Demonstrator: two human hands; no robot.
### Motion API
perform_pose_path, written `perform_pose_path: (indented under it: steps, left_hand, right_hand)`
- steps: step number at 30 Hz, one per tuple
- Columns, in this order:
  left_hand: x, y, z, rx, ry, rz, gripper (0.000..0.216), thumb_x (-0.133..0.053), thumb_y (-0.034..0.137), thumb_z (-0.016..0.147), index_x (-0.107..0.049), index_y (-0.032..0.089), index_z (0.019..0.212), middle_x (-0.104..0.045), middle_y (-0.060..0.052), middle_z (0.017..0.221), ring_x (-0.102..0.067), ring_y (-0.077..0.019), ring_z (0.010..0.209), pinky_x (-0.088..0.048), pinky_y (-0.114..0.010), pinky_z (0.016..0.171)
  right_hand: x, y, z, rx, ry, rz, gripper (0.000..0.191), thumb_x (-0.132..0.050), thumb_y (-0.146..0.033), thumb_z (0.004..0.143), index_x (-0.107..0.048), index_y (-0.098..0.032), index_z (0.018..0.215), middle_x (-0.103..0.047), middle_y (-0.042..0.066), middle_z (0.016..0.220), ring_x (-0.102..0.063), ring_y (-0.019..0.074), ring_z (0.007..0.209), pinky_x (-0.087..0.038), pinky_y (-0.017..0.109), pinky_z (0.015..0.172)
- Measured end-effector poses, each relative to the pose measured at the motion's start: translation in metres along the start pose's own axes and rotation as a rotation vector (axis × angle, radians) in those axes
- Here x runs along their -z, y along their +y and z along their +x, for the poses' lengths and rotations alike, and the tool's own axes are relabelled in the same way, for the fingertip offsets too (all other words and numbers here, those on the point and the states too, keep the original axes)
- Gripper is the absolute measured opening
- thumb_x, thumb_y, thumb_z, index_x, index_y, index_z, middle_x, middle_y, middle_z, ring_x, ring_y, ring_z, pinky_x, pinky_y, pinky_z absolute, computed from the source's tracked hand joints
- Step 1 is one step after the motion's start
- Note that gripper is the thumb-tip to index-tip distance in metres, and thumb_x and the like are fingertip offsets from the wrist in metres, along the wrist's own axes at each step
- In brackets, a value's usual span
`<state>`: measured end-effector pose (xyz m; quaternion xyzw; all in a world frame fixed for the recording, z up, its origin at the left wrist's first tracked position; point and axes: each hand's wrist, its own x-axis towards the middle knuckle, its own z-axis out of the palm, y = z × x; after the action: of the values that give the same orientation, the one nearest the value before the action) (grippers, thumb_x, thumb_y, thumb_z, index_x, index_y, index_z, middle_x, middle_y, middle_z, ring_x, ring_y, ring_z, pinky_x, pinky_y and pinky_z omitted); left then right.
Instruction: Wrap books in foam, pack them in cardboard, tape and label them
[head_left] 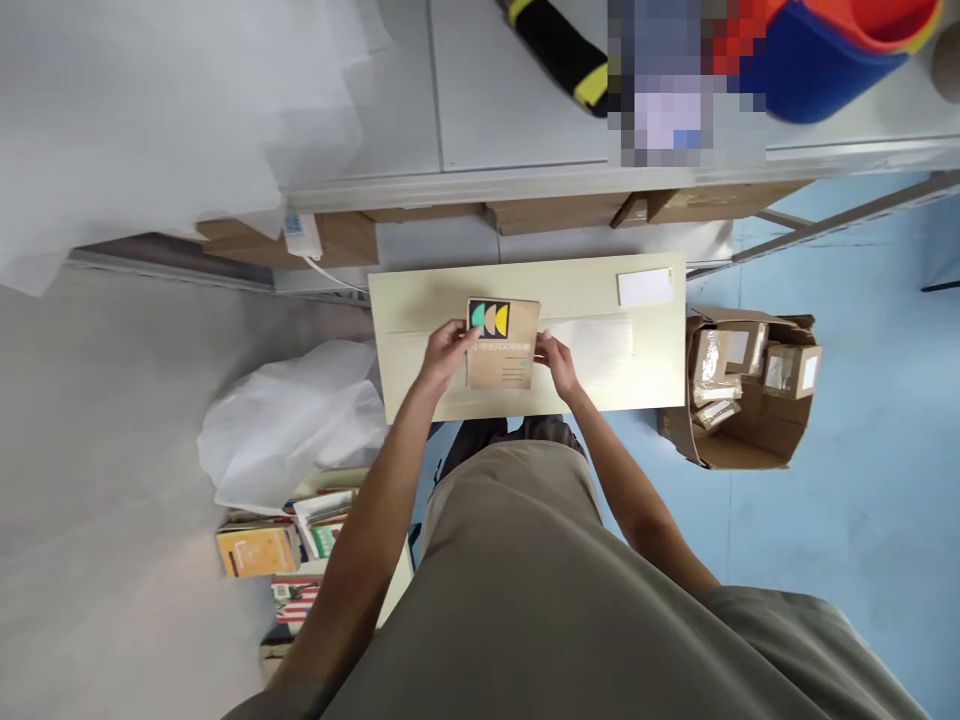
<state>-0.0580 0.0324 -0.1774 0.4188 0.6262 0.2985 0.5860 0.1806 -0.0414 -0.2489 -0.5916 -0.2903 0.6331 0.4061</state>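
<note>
A tan book (501,362) with green, tan and yellow half-circles on its cover is held over the pale table (420,375). My left hand (448,350) grips its left edge, thumb on the cover and fingers behind. At the right edge, my right hand (556,362) pinches the book, its fingertips partly hidden. Beside my right hand, a whitish translucent sheet or bag (596,345) lies flat on the table. A small white card or label sheet (645,287) rests near the far right corner.
An open carton (739,455) with several wrapped parcels stands on the floor at right. White plastic sacking (292,425) and several books (259,552) are at left. Above the table runs a grey shelf (517,130) bearing a black-and-yellow handled tool (559,50) and a blue-and-red object (817,65).
</note>
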Motion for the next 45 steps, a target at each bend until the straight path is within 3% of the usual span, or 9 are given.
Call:
perform_pose_path:
  steps: [4,6,12,21,25,29,34,40,45]
  left_hand:
    - [-0.09,-0.039,-0.014,0.216,-0.07,-0.153,0.062,-0.098,0.071,0.068,-0.074,0.018,0.09,-0.077,-0.007,0.09,-0.07,-0.0202,0.086,-0.055,-0.03,0.077]
    - [-0.127,-0.053,-0.017,0.284,-0.071,-0.174,0.062,-0.1,0.069,0.064,-0.074,0.018,0.086,-0.076,-0.007,0.089,-0.07,-0.0214,0.085,-0.054,-0.031,0.076]
    - [-0.188,-0.073,-0.004,0.399,0.036,-0.126,0.05,-0.102,0.049,0.066,-0.075,0.018,0.094,-0.082,-0.009,0.096,-0.074,-0.0231,0.09,-0.057,-0.031,0.077]
    - [-0.199,-0.082,0.013,0.362,0.167,0.089,0.026,-0.091,0.032,0.077,-0.08,0.018,0.094,-0.085,-0.01,0.098,-0.079,-0.0289,0.107,-0.061,-0.037,0.095]
    - [-0.2,-0.084,0.014,0.353,0.197,0.164,0.019,-0.083,0.025,0.081,-0.082,0.015,0.098,-0.086,-0.012,0.104,-0.08,-0.0292,0.109,-0.061,-0.037,0.098]
    - [-0.197,-0.084,0.014,0.339,0.196,0.222,0.02,-0.082,0.024,0.083,-0.083,0.016,0.101,-0.086,-0.012,0.107,-0.08,-0.0288,0.112,-0.061,-0.038,0.1]
    - [-0.189,-0.082,0.014,0.339,0.189,0.283,0.019,-0.083,0.022,0.082,-0.084,0.018,0.1,-0.086,-0.013,0.113,-0.08,-0.0305,0.114,-0.059,-0.04,0.103]
    - [-0.18,-0.084,0.012,0.271,0.099,0.46,0.018,-0.078,0.017,0.083,-0.083,0.022,0.099,-0.086,-0.009,0.103,-0.079,-0.0292,0.105,-0.059,-0.041,0.103]
    - [-0.18,-0.09,0.002,0.217,0.049,0.517,0.019,-0.073,0.019,0.09,-0.081,0.021,0.107,-0.085,-0.01,0.109,-0.079,-0.0279,0.107,-0.059,-0.039,0.105]
  right_hand:
    - [0.076,-0.006,-0.033,0.031,0.048,-0.047,0.069,-0.076,-0.081,0.09,-0.08,-0.022,0.125,-0.086,0.012,0.121,-0.081,0.0308,0.108,-0.068,0.045,0.096]
    - [0.105,0.0,-0.042,0.031,0.082,-0.104,0.066,-0.078,-0.077,0.089,-0.08,-0.022,0.125,-0.086,0.012,0.122,-0.081,0.0311,0.106,-0.068,0.046,0.095]
    - [0.153,0.024,-0.024,0.014,0.171,-0.248,0.061,-0.072,-0.071,0.09,-0.079,-0.021,0.125,-0.087,0.013,0.117,-0.082,0.0314,0.1,-0.068,0.047,0.091]
    - [0.16,0.031,0.018,-0.061,0.215,-0.348,0.041,-0.07,-0.047,0.092,-0.079,-0.019,0.12,-0.086,0.015,0.123,-0.082,0.0318,0.109,-0.066,0.052,0.106]
    - [0.173,0.029,0.005,-0.009,0.217,-0.384,0.04,-0.068,-0.051,0.096,-0.078,-0.02,0.119,-0.085,0.016,0.123,-0.081,0.032,0.109,-0.064,0.053,0.107]
    - [0.198,0.031,-0.024,0.068,0.422,-0.495,0.044,-0.06,-0.057,0.101,-0.076,-0.019,0.119,-0.081,0.02,0.128,-0.079,0.0315,0.107,-0.065,0.052,0.103]
    - [0.216,0.042,-0.052,-0.062,0.511,-0.588,0.044,-0.066,-0.057,0.096,-0.072,-0.019,0.117,-0.081,0.019,0.115,-0.078,0.0312,0.096,-0.064,0.051,0.096]
    - [0.203,0.048,-0.063,-0.176,0.458,-0.634,0.027,-0.069,-0.051,0.093,-0.067,-0.025,0.093,-0.075,0.01,0.093,-0.071,0.0293,0.088,-0.062,0.049,0.095]
    - [0.174,0.037,-0.077,0.08,0.379,-0.743,0.02,-0.064,-0.043,0.102,-0.068,-0.025,0.094,-0.071,0.016,0.118,-0.067,0.0342,0.115,-0.058,0.052,0.108]
